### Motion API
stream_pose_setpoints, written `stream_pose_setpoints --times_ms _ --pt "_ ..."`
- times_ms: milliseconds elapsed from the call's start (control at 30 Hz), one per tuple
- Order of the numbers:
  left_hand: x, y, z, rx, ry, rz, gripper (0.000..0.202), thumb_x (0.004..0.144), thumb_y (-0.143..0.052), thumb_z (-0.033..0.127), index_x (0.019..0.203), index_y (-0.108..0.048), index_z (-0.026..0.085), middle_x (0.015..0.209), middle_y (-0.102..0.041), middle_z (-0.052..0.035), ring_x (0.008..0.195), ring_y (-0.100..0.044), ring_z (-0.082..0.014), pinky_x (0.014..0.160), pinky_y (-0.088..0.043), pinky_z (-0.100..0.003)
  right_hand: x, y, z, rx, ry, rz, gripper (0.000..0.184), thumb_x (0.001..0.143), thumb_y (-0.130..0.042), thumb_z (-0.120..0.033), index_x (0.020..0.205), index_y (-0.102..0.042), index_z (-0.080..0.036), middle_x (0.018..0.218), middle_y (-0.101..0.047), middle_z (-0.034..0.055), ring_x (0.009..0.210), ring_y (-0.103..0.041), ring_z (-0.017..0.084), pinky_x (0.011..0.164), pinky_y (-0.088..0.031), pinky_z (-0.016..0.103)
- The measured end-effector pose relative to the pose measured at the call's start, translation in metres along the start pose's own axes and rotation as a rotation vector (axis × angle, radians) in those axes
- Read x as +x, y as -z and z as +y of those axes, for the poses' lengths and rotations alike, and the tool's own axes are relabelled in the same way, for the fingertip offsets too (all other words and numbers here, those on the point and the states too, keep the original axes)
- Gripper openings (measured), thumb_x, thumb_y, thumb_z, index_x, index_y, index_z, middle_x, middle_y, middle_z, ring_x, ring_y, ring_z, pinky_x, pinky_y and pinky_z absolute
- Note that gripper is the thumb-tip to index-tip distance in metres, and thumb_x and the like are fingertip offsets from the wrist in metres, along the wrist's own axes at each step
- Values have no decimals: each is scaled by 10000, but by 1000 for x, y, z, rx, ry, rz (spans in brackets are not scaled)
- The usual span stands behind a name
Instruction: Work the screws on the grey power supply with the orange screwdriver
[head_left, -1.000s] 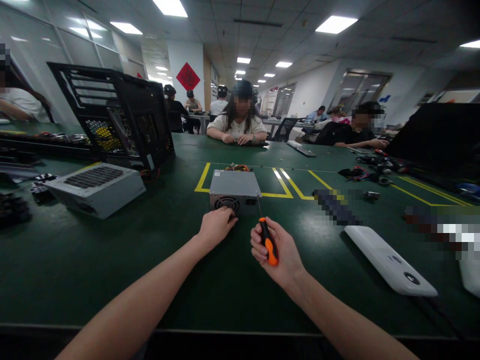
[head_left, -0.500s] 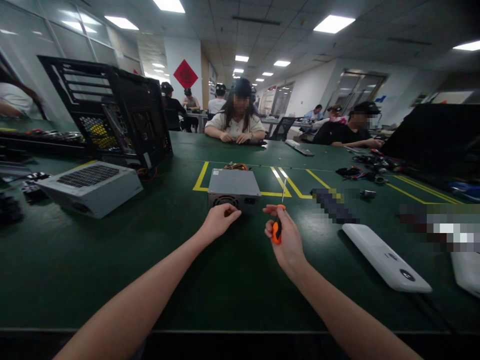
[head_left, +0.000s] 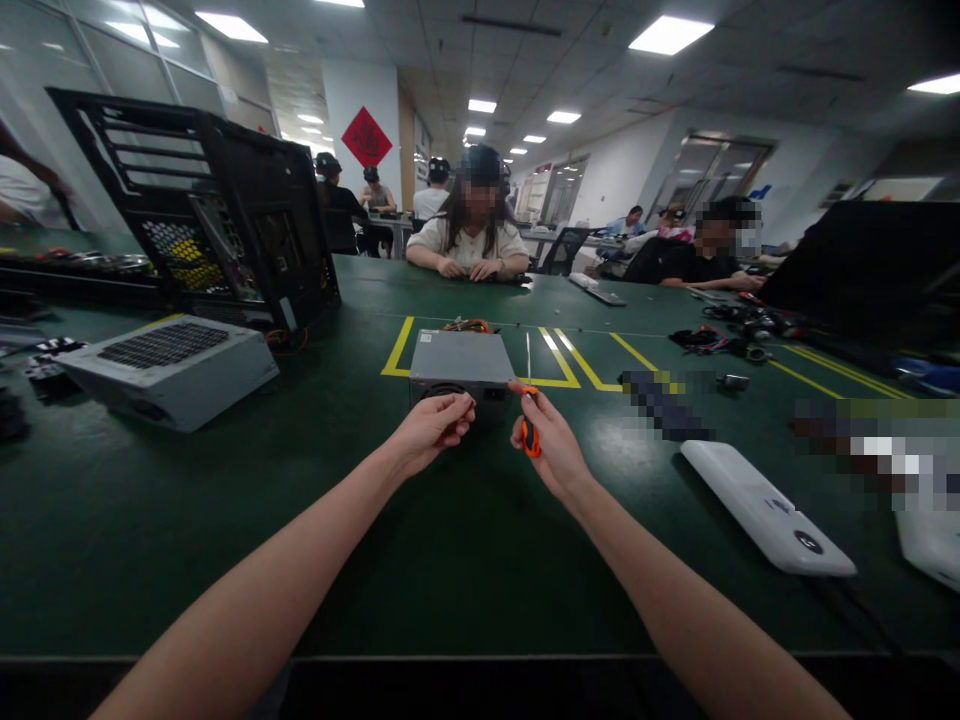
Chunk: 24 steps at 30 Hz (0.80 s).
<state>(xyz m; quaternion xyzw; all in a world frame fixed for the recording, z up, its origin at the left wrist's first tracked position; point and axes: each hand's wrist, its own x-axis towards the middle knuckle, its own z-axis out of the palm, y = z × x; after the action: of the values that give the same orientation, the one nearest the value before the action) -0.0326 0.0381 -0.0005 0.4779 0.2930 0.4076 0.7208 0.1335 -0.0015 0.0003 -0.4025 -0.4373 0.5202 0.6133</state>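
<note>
My right hand [head_left: 551, 440] is closed round the orange and black handle of a screwdriver [head_left: 531, 432], its thin shaft pointing up and away from me. Straight ahead lies a grey computer power supply [head_left: 463, 357], its fan and socket side facing me and a bundle of coloured wires behind it. In front of that side is my left hand [head_left: 435, 428], thumb and fingertips pinched together. Whatever the pinch holds, if anything, is too small to make out. The left hand covers part of the fan, and the right hand is just off the unit's right corner.
At left stand a second power supply [head_left: 176, 365] and an open black computer case [head_left: 217, 210]. A white device [head_left: 765, 505] with a cable lies at right, with cables and small parts [head_left: 750, 325] farther back. A co-worker [head_left: 472, 225] sits across the green table [head_left: 450, 580].
My right hand has moved left with the screwdriver, closer to the power supply. My left hand's fingers have drawn together and risen slightly. The whole view has shifted a little.
</note>
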Motion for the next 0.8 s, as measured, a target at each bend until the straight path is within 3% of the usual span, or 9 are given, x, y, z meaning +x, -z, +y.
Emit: stream_pose_setpoints --times_ms 133,333,433,500,600,800 --pt "0 -2 1 -30 4 10 285 669 -680 357 716 -526 122 673 -468 12 492 -371 -17 372 -202 -116 6 2 0 -57 -17 -63 378 766 -524 -396 1095 -530 -209 486 -454 -73 441 -432 70 459 -350 192" --pt "-1 2 5 -123 -21 14 270 680 -680 331 742 -533 113 682 -463 16 486 -371 -5 362 -214 -95 -13 -10 -10 -180 117 76 281 779 -504 -429 941 -567 -209 533 -489 -59 441 -438 61 430 -339 178" --pt "-2 5 7 -191 -53 28 274 671 -691 315 763 -533 110 670 -450 26 479 -370 -2 354 -212 -91 -33 -20 -13 -99 -76 -131 308 812 -436 -462 812 -553 -177 619 -566 -14 458 -463 66 419 -347 187" --pt "-2 7 8 -225 -64 31 270 672 -692 307 764 -533 109 668 -448 28 478 -376 -2 352 -218 -90 -45 -26 -12 -103 -198 -221 349 831 -393 -466 757 -541 -158 548 -554 -10 439 -463 70 420 -350 185" --pt "-1 8 8 -247 -71 25 261 677 -687 306 746 -530 109 676 -465 21 480 -389 -4 352 -227 -92 -56 -32 -8 -153 -252 -324 356 849 -364 -451 766 -536 -150 486 -533 -17 424 -477 74 420 -346 181" --pt "-1 12 9 -215 -73 3 259 682 -682 313 743 -536 108 677 -477 17 489 -402 -8 360 -236 -90 -60 -39 -5 -131 -364 -350 366 853 -333 -454 757 -509 -148 415 -536 -15 347 -441 74 369 -311 171"
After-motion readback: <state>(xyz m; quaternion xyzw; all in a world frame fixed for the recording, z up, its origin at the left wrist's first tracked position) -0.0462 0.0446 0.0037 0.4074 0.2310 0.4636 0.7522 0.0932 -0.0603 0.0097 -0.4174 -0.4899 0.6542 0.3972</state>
